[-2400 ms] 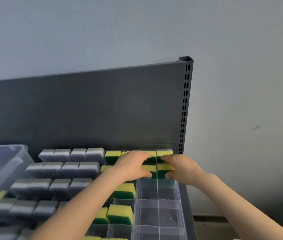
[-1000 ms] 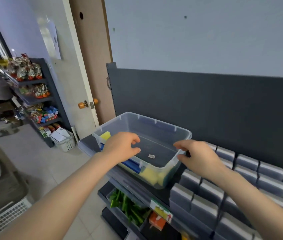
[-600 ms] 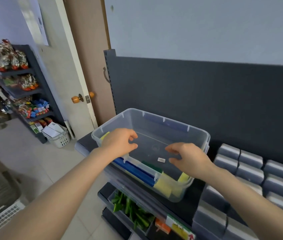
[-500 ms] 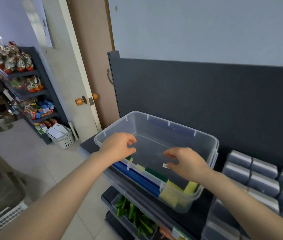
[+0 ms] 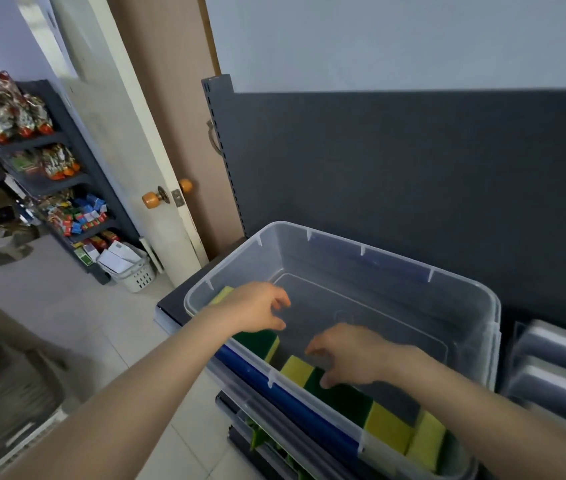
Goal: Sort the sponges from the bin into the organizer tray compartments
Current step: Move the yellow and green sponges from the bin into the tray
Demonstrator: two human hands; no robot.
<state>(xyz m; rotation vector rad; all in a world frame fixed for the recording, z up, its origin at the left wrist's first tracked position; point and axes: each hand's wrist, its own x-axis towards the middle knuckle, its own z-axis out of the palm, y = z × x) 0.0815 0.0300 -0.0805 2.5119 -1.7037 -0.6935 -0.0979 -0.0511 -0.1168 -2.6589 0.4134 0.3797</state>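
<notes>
- Head camera looks down into a clear plastic bin (image 5: 395, 259) that sits on a dark shelf ledge, against a dark grey back panel (image 5: 413, 168).
- My left hand (image 5: 253, 311) hangs over the near-left corner of the bin. Its fingers are loosely curled and a little apart, and I see nothing in them.
- Just under that hand lies a green-topped sponge (image 5: 260, 341), and a yellow sponge corner (image 5: 221, 295) shows at the hand's far-left side.
- My right hand (image 5: 350, 355) is inside the bin, right of the left one. Its fingers are spread and bent downward like a claw, with nothing held.
- The right hand's fingertips are just beside a yellow-and-green sponge (image 5: 297, 370) at the near wall; I cannot tell whether they touch it.
- More yellow-and-green sponges (image 5: 387, 426) stand on edge in a row along the near wall, running to the near-right corner.
- The far part of the bin floor shows bare plastic.
- A blue strip (image 5: 292, 407) runs under the bin's near side.
- At the right edge, blurred grey sponges (image 5: 551, 372) sit packed in rows.
- To the far left stand a door with an orange knob (image 5: 150, 200), a stocked shelf (image 5: 60, 188) and a white basket (image 5: 136, 276) on the floor.
</notes>
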